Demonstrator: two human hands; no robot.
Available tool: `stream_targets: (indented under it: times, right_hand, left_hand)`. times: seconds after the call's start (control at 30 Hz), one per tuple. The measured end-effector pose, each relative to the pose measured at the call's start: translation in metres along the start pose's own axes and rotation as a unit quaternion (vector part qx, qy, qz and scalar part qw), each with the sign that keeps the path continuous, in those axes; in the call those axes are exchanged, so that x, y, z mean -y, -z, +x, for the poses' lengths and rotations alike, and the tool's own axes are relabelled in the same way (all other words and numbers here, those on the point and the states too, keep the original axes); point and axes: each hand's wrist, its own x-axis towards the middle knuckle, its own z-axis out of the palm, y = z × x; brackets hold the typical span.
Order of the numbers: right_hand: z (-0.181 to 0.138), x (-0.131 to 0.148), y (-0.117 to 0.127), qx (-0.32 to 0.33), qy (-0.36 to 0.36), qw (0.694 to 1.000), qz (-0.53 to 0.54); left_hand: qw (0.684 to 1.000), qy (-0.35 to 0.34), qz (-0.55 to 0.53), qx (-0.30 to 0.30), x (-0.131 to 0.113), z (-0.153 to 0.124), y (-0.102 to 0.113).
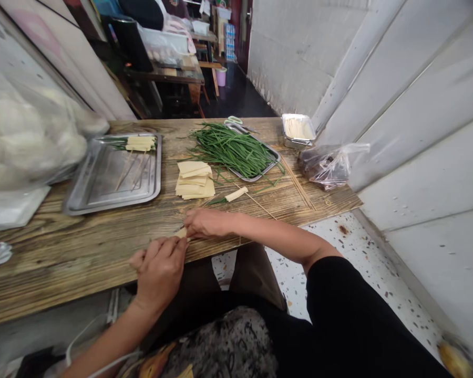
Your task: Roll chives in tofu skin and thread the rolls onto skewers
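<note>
At the table's front edge my left hand (160,265) and my right hand (205,223) meet, both with fingers closed on a pale tofu sheet (180,232). My hands cover most of that sheet, so whatever lies inside it is hidden. Just beyond my right hand lies a finished-looking tofu roll (236,194) with green ends, pierced by a bamboo skewer (260,205). A stack of tofu sheets (195,181) is behind my hands. Further back, green chives (232,149) are heaped on a metal tray (274,157).
Left stands a steel tray (153,184) with skewered tofu rolls (141,143). Loose skewers (299,184), a foil box (298,128) and a plastic bag of dark food (327,163) lie right. Scissors (234,122) rest behind the chives. A large bag (27,136) fills the far left.
</note>
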Motion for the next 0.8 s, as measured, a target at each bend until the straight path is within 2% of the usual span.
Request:
stream_targets:
  times: [0.13, 0.27, 0.4, 0.5, 0.6, 0.7, 0.8]
  right_hand:
    - [0.004, -0.005, 0.004, -0.007, -0.001, 1.0, 0.013]
    - [0.002, 0.0, 0.002, 0.007, -0.029, 1.0, 0.001]
    - [-0.009, 0.013, -0.005, -0.048, -0.071, 0.994, -0.062]
    - [-0.014, 0.017, -0.011, -0.062, -0.064, 0.991, -0.095]
    - [-0.011, 0.014, -0.014, -0.045, -0.052, 0.992, -0.108]
    - [-0.004, 0.006, -0.014, -0.028, -0.039, 0.993, -0.105]
    - [0.0, 0.002, -0.015, -0.032, -0.029, 0.994, -0.099]
  left_hand:
    - [0.999, -0.029, -0.012, -0.022, 0.002, -0.009, -0.007]
    - [0.998, -0.043, -0.021, -0.035, 0.008, 0.001, -0.005]
    - [0.998, -0.035, -0.057, -0.016, 0.011, 0.016, 0.001]
    - [0.998, -0.021, -0.066, 0.014, 0.009, 0.021, 0.005]
    - [0.999, -0.012, -0.017, 0.03, 0.004, 0.018, 0.006]
    - [1.0, 0.014, 0.022, 0.008, -0.001, 0.008, 0.003]
    - [1.0, 0.004, 0.004, -0.013, 0.0, 0.001, -0.002]
